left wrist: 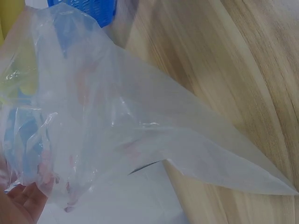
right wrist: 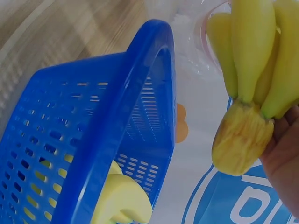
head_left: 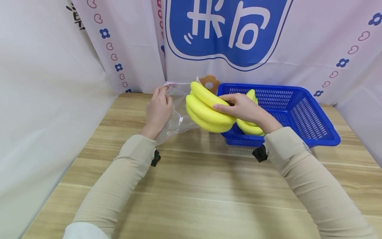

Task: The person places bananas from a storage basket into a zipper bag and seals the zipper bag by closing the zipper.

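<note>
A bunch of yellow bananas (head_left: 209, 111) hangs above the table, gripped near its stem end by my right hand (head_left: 238, 108). In the right wrist view the brownish stem (right wrist: 243, 137) of the bananas points away from their tips. My left hand (head_left: 159, 111) pinches the rim of a clear plastic bag (head_left: 176, 124), whose mouth is spread beside the banana tips. The left wrist view shows the bag (left wrist: 107, 102) hanging loose and wrinkled, with my left fingers (left wrist: 28, 200) at its edge. Whether the tips are inside the bag's mouth is hard to tell.
Right of the bananas stands a blue perforated basket (head_left: 310, 116) with more bananas (head_left: 250, 127) in its left part. Everything rests on a wood-grain table (head_left: 203, 192). Behind hangs a white printed cloth (head_left: 137, 49) with a blue emblem, and another white cloth (head_left: 44, 83) borders the left side.
</note>
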`<state>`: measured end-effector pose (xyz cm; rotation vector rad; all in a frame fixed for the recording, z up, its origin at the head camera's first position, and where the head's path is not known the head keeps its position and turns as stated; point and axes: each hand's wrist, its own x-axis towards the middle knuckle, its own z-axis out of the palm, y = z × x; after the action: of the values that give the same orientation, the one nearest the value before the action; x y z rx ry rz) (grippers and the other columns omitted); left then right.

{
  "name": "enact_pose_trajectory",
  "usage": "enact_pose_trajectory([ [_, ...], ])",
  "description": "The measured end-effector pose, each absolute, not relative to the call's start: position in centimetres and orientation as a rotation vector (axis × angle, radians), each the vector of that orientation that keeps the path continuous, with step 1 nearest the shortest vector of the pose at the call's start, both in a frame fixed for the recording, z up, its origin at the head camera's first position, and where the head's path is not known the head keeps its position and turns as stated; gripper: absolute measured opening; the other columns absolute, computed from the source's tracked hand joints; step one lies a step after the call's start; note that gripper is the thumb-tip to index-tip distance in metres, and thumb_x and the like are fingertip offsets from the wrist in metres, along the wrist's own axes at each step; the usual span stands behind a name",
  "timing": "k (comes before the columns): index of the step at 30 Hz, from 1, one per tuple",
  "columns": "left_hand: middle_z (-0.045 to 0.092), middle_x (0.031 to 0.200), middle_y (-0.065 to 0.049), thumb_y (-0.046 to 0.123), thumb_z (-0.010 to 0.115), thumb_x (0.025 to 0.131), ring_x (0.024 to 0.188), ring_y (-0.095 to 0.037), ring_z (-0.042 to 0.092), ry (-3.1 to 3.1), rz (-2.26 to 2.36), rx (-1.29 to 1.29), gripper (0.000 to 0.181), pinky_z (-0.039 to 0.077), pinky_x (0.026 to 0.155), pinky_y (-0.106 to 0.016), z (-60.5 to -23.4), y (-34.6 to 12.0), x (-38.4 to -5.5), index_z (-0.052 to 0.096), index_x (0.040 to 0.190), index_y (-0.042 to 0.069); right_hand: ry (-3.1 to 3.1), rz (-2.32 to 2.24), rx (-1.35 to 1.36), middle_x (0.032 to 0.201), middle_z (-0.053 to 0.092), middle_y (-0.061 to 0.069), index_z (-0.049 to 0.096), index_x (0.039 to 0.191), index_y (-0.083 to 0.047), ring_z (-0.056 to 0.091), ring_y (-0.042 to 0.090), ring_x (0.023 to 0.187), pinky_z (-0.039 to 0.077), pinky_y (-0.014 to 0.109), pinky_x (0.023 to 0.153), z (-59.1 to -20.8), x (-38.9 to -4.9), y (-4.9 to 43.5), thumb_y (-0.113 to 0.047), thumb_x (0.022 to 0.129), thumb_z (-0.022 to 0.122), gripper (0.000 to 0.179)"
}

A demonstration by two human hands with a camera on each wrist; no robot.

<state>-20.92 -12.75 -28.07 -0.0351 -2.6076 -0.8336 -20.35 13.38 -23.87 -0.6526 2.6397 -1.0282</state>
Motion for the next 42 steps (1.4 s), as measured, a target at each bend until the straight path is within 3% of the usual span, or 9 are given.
enact_pose_trajectory([
  [6, 0.053, 0.135, -0.016, 0.013, 0.041, 0.095, 0.076, -0.03, 0.059, -2.616, -0.834, -0.032, 0.041, 0.048, 0.059, -0.037, -28.2, -12.8, -21.0, 0.05, 0.134, 0.002, 2.586, -1.0, -0.678, 0.071, 0.054, 0.003, 0.064, 0.107, -0.015, 0.052, 0.02, 0.07, 0.037, 0.028, 0.063, -23.9, -20.5, 13.5, -0.044, 0.093, 0.056, 0.033],
  [11, 0.053, 0.135, -0.015, 0.014, 0.041, 0.095, 0.085, -0.033, 0.062, -2.631, -0.819, -0.047, 0.041, 0.051, 0.063, -0.041, -28.3, -12.6, -20.9, 0.051, 0.134, 0.004, 2.611, -0.973, -0.668, 0.065, 0.052, 0.001, 0.065, 0.096, -0.013, 0.051, 0.018, 0.062, 0.037, 0.026, 0.058, -24.2, -21.0, 13.2, -0.044, 0.093, 0.057, 0.032],
  [18, 0.054, 0.135, -0.011, 0.013, 0.041, 0.094, 0.102, -0.033, 0.063, -2.618, -0.828, -0.096, 0.04, 0.052, 0.068, -0.044, -28.2, -12.0, -20.7, 0.054, 0.131, 0.006, 2.656, -0.997, -0.495, 0.061, 0.049, 0.0, 0.064, 0.09, -0.01, 0.048, 0.016, 0.056, 0.038, 0.025, 0.051, -24.3, -21.4, 12.6, -0.053, 0.092, 0.054, 0.044],
  [28, 0.055, 0.133, -0.01, 0.014, 0.04, 0.094, 0.099, -0.031, 0.064, -2.623, -0.875, -0.14, 0.041, 0.053, 0.071, -0.045, -27.9, -10.9, -20.5, 0.054, 0.132, 0.007, 2.554, -1.207, -0.182, 0.063, 0.05, -0.001, 0.059, 0.081, -0.01, 0.046, 0.014, 0.051, 0.041, 0.024, 0.045, -24.3, -21.7, 11.3, -0.062, 0.088, 0.051, 0.053],
  [35, 0.056, 0.133, -0.012, 0.011, 0.041, 0.093, 0.101, -0.031, 0.063, -2.61, -0.874, -0.156, 0.041, 0.054, 0.073, -0.044, -27.9, -10.8, -20.5, 0.054, 0.132, 0.005, 2.529, -1.244, -0.016, 0.071, 0.054, 0.0, 0.065, 0.094, -0.008, 0.052, 0.013, 0.059, 0.045, 0.024, 0.05, -24.4, -21.8, 10.0, -0.062, 0.087, 0.052, 0.056],
  [42, 0.054, 0.134, -0.014, 0.011, 0.042, 0.093, 0.105, -0.032, 0.062, -2.621, -0.897, -0.184, 0.042, 0.055, 0.083, -0.045, -27.8, -10.7, -20.5, 0.052, 0.134, 0.004, 2.456, -1.367, 0.037, 0.092, 0.054, 0.004, 0.062, 0.118, -0.008, 0.053, 0.013, 0.072, 0.048, 0.019, 0.058, -24.5, -21.8, 8.7, -0.047, 0.095, 0.047, 0.048],
])
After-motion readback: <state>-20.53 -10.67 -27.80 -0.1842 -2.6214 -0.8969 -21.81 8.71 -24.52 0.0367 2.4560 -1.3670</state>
